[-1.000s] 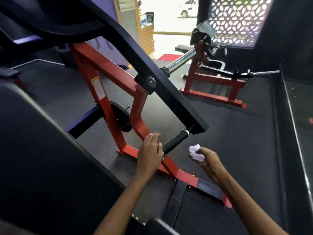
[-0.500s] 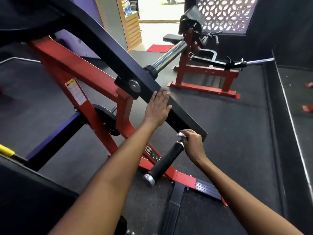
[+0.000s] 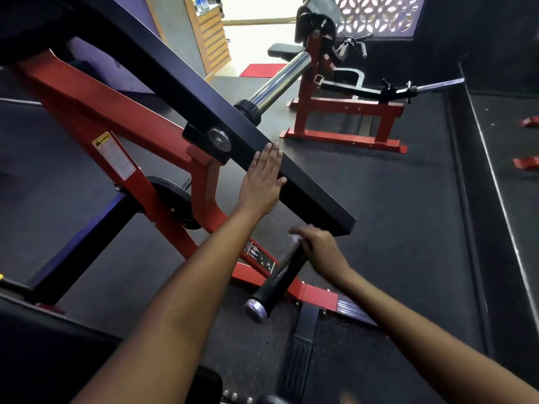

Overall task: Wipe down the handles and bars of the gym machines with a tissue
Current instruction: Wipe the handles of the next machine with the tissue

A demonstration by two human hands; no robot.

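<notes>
Nearest, the black handle (image 3: 277, 282) is seen jutting toward the camera from the lower end of the black arm (image 3: 306, 189), its capped end free. At the handle's upper end the right hand (image 3: 319, 247) is curled round the grip, and the tissue (image 3: 294, 238) is pinched under its fingers as a small blurred white scrap against the foam. The tissue is judged light, soft and easily torn or bunched; it is best kept wrapped round the handle under the fingers. The handle looks stiff with a grippy sleeve, so some drag is to be expected.

Further up, the left hand (image 3: 264, 182) is laid flat, fingers straight, on the side face of the arm, gripping nothing; the arm is probably being steadied. Beyond it the chrome peg (image 3: 277, 84) and the red frame (image 3: 110, 118) are seen, then a second machine (image 3: 344, 112) on the floor (image 3: 408, 228).

Compared with half a second ago, little is changed: the left palm is kept on the arm and the right hand is held at the same end of the handle, slightly blurred as if in motion.
</notes>
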